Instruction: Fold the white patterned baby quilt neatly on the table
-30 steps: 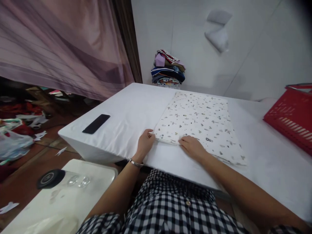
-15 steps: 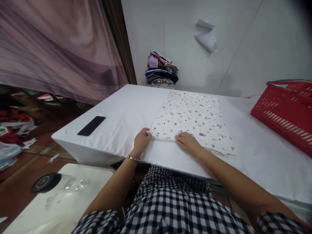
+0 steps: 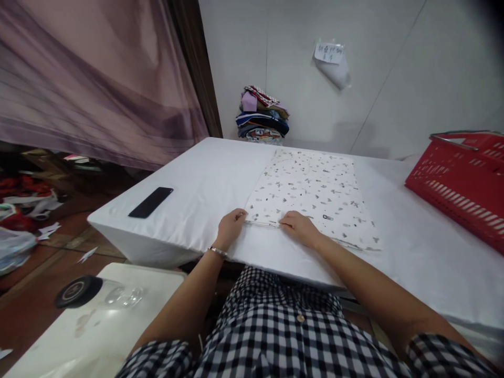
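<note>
A folded white cloth (image 3: pixel 311 184) printed with small dark motifs lies flat on the white-covered table (image 3: pixel 189 194). At its near left corner, my left hand (image 3: pixel 231 227) pinches the edge between thumb and fingers. My right hand (image 3: pixel 298 227) grips the same near edge a little to the right, its fingers closed on the fabric. Several layers show along this near edge. The cloth's far part rests close to the back of the table.
A black phone (image 3: pixel 151 202) lies at the table's left. On the right stands a red plastic basket (image 3: pixel 452 178). Folded clothes (image 3: pixel 262 115) are stacked by the wall. Lower left, a white stool (image 3: pixel 118 320) carries a clear bottle with a black cap (image 3: pixel 79 291).
My right hand has shifted slightly left along the near edge. My left hand stays at the corner. A paper on the wall that was curled up now hangs down, showing writing.
</note>
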A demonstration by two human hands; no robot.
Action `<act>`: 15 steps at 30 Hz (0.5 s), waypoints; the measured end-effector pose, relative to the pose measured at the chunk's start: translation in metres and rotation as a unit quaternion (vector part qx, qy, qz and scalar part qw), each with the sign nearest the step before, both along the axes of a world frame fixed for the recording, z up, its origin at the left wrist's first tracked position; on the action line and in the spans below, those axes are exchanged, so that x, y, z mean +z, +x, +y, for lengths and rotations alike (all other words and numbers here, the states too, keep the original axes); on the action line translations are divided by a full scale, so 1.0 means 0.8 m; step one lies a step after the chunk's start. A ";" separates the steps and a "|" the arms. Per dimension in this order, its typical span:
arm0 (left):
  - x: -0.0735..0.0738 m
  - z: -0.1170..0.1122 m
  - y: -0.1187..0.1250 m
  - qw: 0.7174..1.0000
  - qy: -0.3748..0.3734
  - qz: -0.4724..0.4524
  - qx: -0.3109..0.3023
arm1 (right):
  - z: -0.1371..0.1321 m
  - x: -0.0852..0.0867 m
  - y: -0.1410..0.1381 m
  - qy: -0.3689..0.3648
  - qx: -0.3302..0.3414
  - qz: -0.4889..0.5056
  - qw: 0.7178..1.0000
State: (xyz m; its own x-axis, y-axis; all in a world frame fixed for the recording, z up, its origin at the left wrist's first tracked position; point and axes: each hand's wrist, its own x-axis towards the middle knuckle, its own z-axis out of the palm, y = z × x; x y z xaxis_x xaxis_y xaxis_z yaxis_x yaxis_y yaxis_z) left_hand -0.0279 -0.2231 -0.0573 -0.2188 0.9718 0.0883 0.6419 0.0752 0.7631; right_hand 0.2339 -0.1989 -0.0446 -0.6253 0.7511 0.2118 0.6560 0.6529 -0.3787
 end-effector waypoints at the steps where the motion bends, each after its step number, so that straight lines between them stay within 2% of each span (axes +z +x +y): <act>1: -0.002 0.001 -0.001 1.000 0.003 -0.013 -0.004 | 0.002 -0.001 -0.005 0.001 0.003 -0.002 1.000; 6: -0.004 0.002 -0.005 1.000 0.008 -0.018 -0.018 | 0.007 -0.003 -0.022 0.004 0.010 -0.017 1.000; 11: -0.001 0.002 -0.004 1.000 0.001 0.003 -0.013 | 0.002 0.000 -0.024 0.005 -0.003 -0.005 1.000; 15: 0.001 0.001 -0.003 1.000 -0.002 0.010 -0.011 | -0.002 0.002 -0.026 0.023 0.004 -0.038 0.999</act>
State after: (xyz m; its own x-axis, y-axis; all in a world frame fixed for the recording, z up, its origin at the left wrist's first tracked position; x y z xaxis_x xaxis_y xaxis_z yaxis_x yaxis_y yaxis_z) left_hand -0.0306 -0.2227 -0.0567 -0.1952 0.9768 0.0883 0.6584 0.0637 0.7500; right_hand 0.2135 -0.2008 -0.0429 -0.6465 0.7366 0.1985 0.6763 0.6738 -0.2977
